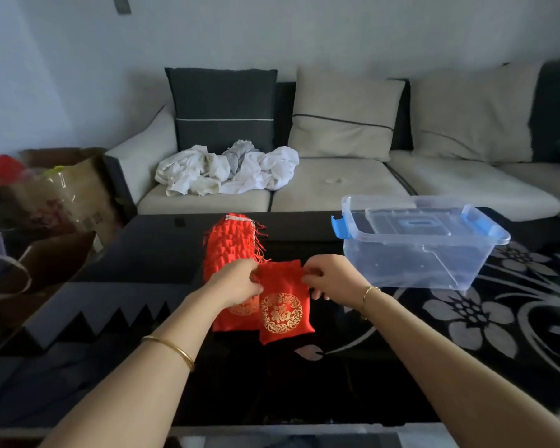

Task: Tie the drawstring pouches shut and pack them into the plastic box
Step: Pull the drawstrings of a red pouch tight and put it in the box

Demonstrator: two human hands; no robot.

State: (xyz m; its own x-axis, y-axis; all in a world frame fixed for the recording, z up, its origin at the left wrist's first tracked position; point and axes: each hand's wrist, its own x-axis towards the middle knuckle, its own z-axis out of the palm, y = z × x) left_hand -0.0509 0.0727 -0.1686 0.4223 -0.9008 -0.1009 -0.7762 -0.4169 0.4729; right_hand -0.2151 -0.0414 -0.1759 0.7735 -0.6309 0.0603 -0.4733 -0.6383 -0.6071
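A red drawstring pouch (282,305) with a gold round emblem lies on the black glass table (143,270). My left hand (236,281) pinches its top left corner and my right hand (328,276) pinches its top right corner. A second red pouch (232,318) lies partly under it and under my left hand. Behind them a stack of red pouches (230,242) with fringed cords stretches away. The clear plastic box (414,250) with blue latches stands to the right, its lid (416,223) resting loosely inside the opening.
A sofa (337,185) with cushions and a heap of white cloth (230,168) runs behind the table. Cardboard boxes and bags (46,195) crowd the left side. The table's right half carries a white flower pattern (472,315).
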